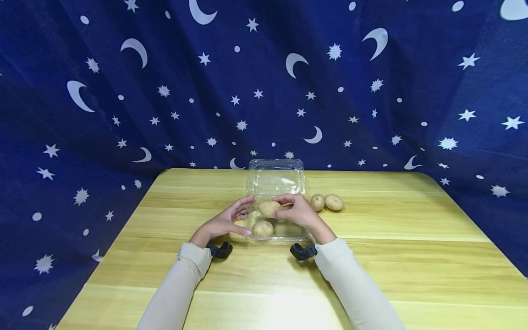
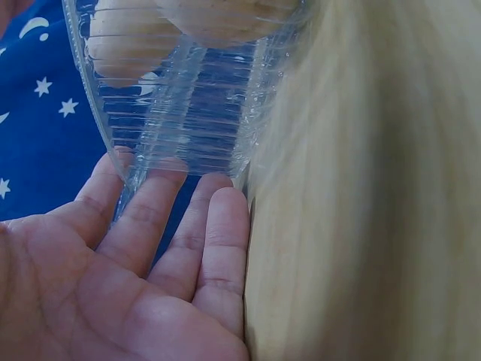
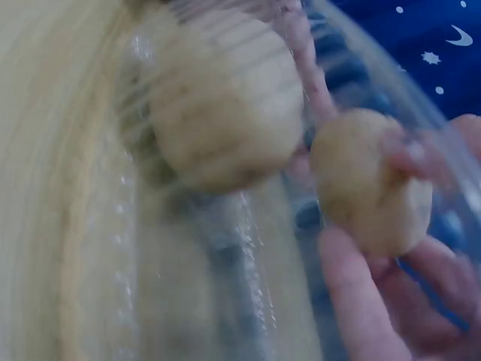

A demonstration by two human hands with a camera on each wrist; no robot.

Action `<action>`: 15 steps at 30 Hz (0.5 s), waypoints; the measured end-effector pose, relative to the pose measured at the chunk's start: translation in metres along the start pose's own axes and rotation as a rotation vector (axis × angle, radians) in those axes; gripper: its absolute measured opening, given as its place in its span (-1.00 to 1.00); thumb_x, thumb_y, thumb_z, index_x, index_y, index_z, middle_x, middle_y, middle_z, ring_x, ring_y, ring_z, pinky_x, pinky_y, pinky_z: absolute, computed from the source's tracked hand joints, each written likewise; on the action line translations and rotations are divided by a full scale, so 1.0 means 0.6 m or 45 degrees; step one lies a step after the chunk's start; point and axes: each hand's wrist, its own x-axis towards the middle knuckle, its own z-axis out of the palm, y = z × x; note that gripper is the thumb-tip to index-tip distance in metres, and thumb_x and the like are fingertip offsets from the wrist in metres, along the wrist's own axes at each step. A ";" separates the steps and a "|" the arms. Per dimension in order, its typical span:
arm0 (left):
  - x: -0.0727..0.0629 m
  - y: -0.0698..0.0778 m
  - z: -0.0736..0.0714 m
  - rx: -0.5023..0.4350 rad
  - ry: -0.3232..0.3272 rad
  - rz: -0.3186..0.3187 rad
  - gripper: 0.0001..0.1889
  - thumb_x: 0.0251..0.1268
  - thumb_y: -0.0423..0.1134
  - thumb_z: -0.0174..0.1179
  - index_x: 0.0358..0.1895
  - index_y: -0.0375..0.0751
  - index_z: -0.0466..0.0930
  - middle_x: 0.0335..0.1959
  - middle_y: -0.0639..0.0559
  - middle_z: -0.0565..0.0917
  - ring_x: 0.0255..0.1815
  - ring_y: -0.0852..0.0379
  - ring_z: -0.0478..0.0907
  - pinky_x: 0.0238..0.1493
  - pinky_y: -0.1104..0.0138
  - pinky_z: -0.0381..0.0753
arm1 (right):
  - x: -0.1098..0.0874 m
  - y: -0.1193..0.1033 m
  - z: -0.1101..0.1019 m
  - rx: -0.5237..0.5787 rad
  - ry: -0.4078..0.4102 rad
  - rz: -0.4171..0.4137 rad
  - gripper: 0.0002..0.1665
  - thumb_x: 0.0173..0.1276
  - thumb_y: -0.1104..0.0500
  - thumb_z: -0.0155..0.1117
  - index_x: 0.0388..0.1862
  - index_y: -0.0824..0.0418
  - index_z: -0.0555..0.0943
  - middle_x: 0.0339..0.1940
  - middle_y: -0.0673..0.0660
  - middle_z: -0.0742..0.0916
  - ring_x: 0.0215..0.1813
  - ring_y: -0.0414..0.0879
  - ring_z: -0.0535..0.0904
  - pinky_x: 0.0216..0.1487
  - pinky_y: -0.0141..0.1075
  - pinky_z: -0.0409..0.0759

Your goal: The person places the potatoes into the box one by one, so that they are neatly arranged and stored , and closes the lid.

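A clear plastic clamshell box (image 1: 284, 238) stands on the table with its lid (image 1: 275, 179) raised at the back. My right hand (image 1: 300, 211) pinches a potato (image 1: 268, 209) between thumb and fingers over the back left part of the box; through the clear wall the right wrist view shows this potato (image 3: 368, 180) too. Another potato (image 1: 262, 228) lies in the box at the front left. Along the box's left side is my left hand (image 1: 224, 221), its fingers (image 2: 154, 210) nearly straight with their tips at the ribbed plastic wall (image 2: 180, 120).
Two more potatoes, one rounder (image 1: 317, 202) and one longer (image 1: 334, 202), lie side by side on the wooden table (image 1: 392, 256), right of the box. Behind the table hangs a blue curtain (image 1: 264, 73) with moons and stars. Each wrist wears a black band.
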 end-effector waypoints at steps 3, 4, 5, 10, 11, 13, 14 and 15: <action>0.000 -0.001 0.000 -0.001 0.001 -0.002 0.20 0.26 -0.27 0.59 0.76 -0.35 -0.14 0.77 -0.35 -0.02 0.73 -0.39 0.00 0.69 -0.21 0.06 | 0.003 0.002 0.006 0.047 0.015 0.029 -0.40 0.23 0.42 0.49 0.28 0.55 0.64 0.07 0.38 0.74 -0.15 -0.08 0.74 -0.04 -0.27 0.76; 0.000 -0.001 0.000 -0.002 0.002 -0.003 0.20 0.26 -0.27 0.60 0.76 -0.35 -0.14 0.77 -0.35 -0.02 0.73 -0.39 0.00 0.69 -0.21 0.06 | 0.004 0.003 0.008 0.046 0.023 0.035 -0.40 0.23 0.42 0.49 0.27 0.55 0.64 0.07 0.38 0.74 -0.15 -0.08 0.75 -0.04 -0.26 0.76; 0.000 -0.001 -0.001 -0.003 0.005 -0.006 0.20 0.26 -0.28 0.60 0.77 -0.34 -0.14 0.77 -0.34 -0.02 0.73 -0.39 0.00 0.70 -0.21 0.05 | 0.005 0.003 0.011 0.042 0.031 0.039 -0.40 0.23 0.41 0.49 0.27 0.55 0.64 0.07 0.38 0.74 -0.14 -0.07 0.75 -0.04 -0.25 0.76; -0.001 0.000 -0.001 0.001 0.006 -0.009 0.20 0.26 -0.29 0.59 0.77 -0.33 -0.14 0.78 -0.33 -0.02 0.74 -0.37 -0.01 0.70 -0.20 0.05 | 0.010 0.005 0.021 0.011 0.064 0.084 -0.39 0.23 0.38 0.52 0.28 0.52 0.66 0.10 0.38 0.74 0.00 0.06 0.76 0.04 -0.21 0.75; -0.001 0.000 -0.001 0.002 0.005 -0.011 0.20 0.26 -0.30 0.59 0.77 -0.32 -0.14 0.78 -0.33 -0.02 0.74 -0.37 -0.01 0.70 -0.19 0.05 | 0.011 0.004 0.023 0.003 0.070 0.092 -0.39 0.22 0.37 0.53 0.28 0.51 0.66 0.10 0.37 0.75 0.03 0.08 0.75 0.06 -0.20 0.74; 0.000 0.000 -0.001 0.007 0.002 -0.007 0.20 0.27 -0.29 0.59 0.77 -0.33 -0.15 0.77 -0.34 -0.02 0.74 -0.38 0.00 0.70 -0.20 0.05 | 0.012 0.004 0.026 -0.004 0.075 0.101 -0.39 0.22 0.37 0.53 0.27 0.51 0.66 0.10 0.37 0.75 0.06 0.11 0.71 0.09 -0.18 0.72; 0.000 0.000 -0.002 0.008 0.001 -0.007 0.20 0.27 -0.28 0.59 0.77 -0.33 -0.15 0.77 -0.34 -0.02 0.74 -0.38 -0.01 0.70 -0.20 0.05 | 0.012 0.004 0.027 -0.006 0.080 0.103 -0.39 0.22 0.37 0.53 0.26 0.52 0.66 0.09 0.37 0.75 0.08 0.13 0.70 0.10 -0.17 0.72; 0.000 0.000 -0.002 0.011 0.001 -0.006 0.20 0.27 -0.28 0.59 0.77 -0.33 -0.15 0.77 -0.35 -0.02 0.74 -0.38 -0.01 0.70 -0.20 0.05 | 0.013 0.005 0.028 -0.010 0.084 0.106 -0.40 0.22 0.37 0.53 0.25 0.52 0.65 0.08 0.37 0.75 0.09 0.14 0.68 0.11 -0.16 0.71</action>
